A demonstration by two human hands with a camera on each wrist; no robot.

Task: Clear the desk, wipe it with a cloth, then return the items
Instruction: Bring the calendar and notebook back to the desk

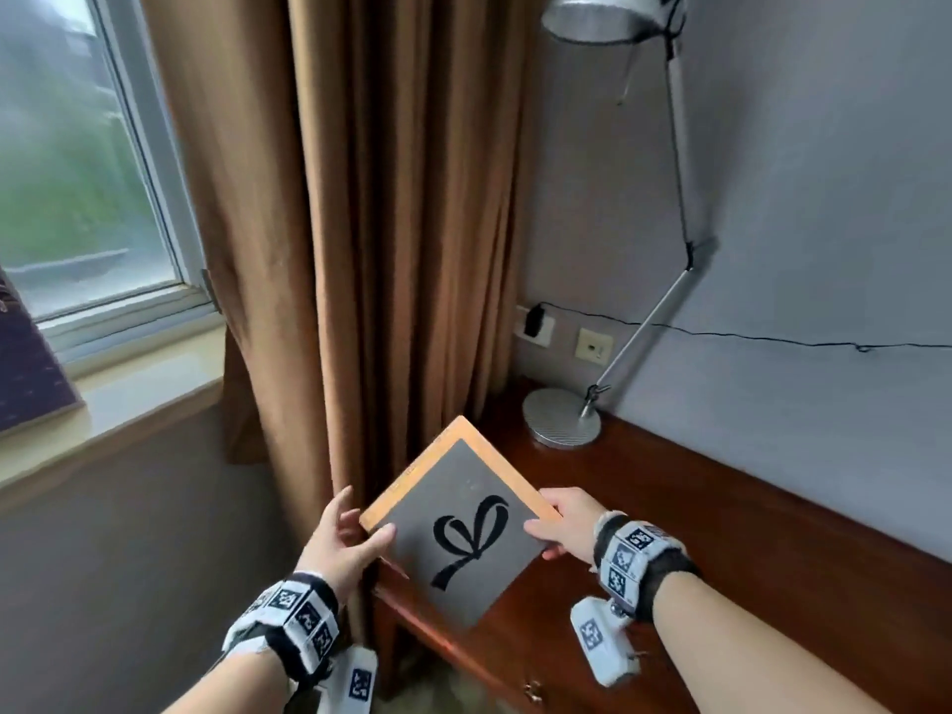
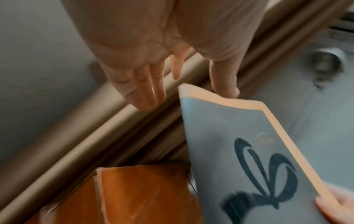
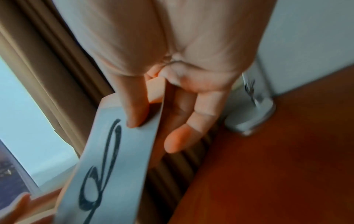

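Note:
A grey board (image 1: pixel 463 538) with an orange-wood border and a black painted bow hangs tilted over the left corner of the dark wooden desk (image 1: pixel 721 533). My right hand (image 1: pixel 566 523) pinches its right edge, thumb on the face and fingers underneath, as the right wrist view shows on the board (image 3: pixel 114 151). My left hand (image 1: pixel 342 538) is at the board's left corner. Only its thumb touches the board (image 2: pixel 239 136); its fingers (image 2: pixel 149 94) stay straight and apart from it.
A silver desk lamp stands with its round base (image 1: pixel 561 417) at the desk's back left corner, and its cable runs along the wall to a socket (image 1: pixel 536 322). A brown curtain (image 1: pixel 386 224) hangs left of the desk. A dark flat item (image 1: pixel 26 363) leans on the window sill (image 1: pixel 129 404).

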